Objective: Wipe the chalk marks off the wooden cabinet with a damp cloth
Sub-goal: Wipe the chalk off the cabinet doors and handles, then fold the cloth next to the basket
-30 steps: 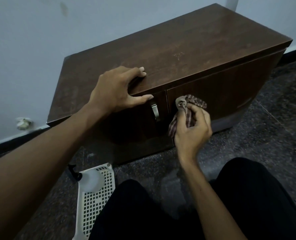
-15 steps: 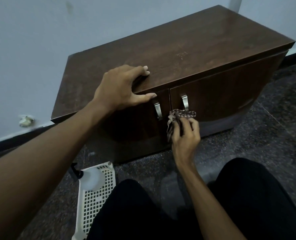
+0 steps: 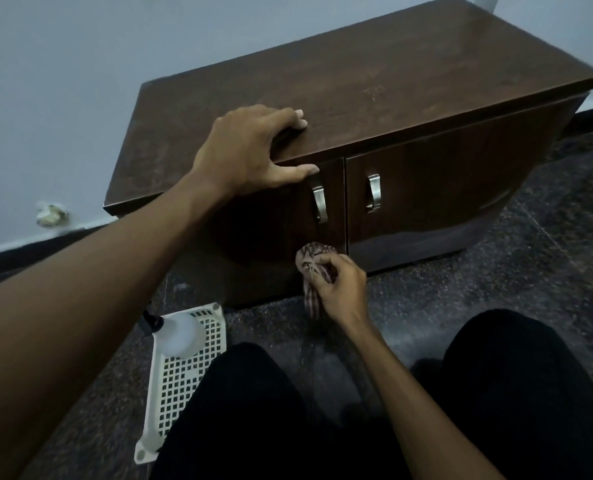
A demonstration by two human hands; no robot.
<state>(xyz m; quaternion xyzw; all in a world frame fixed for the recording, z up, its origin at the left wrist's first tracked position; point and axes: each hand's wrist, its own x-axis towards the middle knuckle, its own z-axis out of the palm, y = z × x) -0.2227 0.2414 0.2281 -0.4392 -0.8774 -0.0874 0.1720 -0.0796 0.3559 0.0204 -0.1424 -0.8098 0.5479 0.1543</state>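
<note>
Right hand [image 3: 340, 289] grips bunched checked cloth [image 3: 314, 263] against lower left door of wooden cabinet [image 3: 374, 81], near bottom edge. Left hand [image 3: 250, 154] rests on top front edge, fingers straight.

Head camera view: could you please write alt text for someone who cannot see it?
A right hand presses a checked cloth low against the left door of a dark wooden cabinet; the left hand rests on its top edge.
</note>
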